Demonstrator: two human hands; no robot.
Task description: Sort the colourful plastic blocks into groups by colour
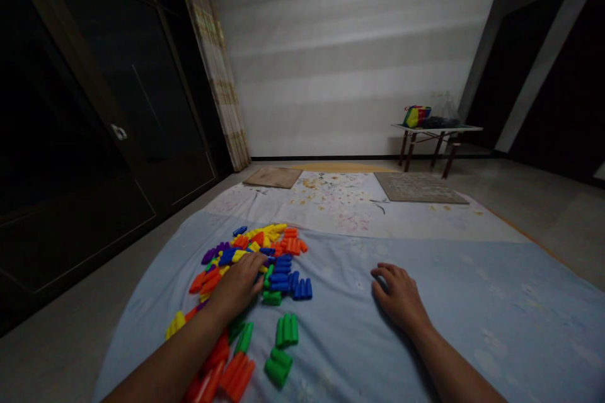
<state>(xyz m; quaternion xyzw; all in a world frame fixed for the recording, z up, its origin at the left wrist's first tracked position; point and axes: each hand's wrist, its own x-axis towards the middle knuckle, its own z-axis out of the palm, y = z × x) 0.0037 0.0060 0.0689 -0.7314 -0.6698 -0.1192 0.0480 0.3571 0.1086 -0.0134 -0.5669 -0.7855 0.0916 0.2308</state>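
Note:
My left hand (241,284) reaches over a heap of colored plastic toy blocks, with its fingers stretched onto blue and yellow ones and its thumb apart. Nothing shows lifted in it, though the undersides of the fingers are hidden. Blue blocks (282,274) lie just right of it, beside a green block (272,297). Nearer to me are a green block (287,330), another green block (278,366) and an orange block (237,374). My right hand (397,293) rests palm down on the light blue bed sheet (340,327), fingers loosely bent and apart, holding nothing.
Yellow blocks (269,231), orange blocks (293,244) and purple blocks (215,253) fill the heap's far side. A brown board (273,177) and a greyish mat (420,187) lie at the far edge. Beyond stands a small table (437,128) with a colorful bag (416,116).

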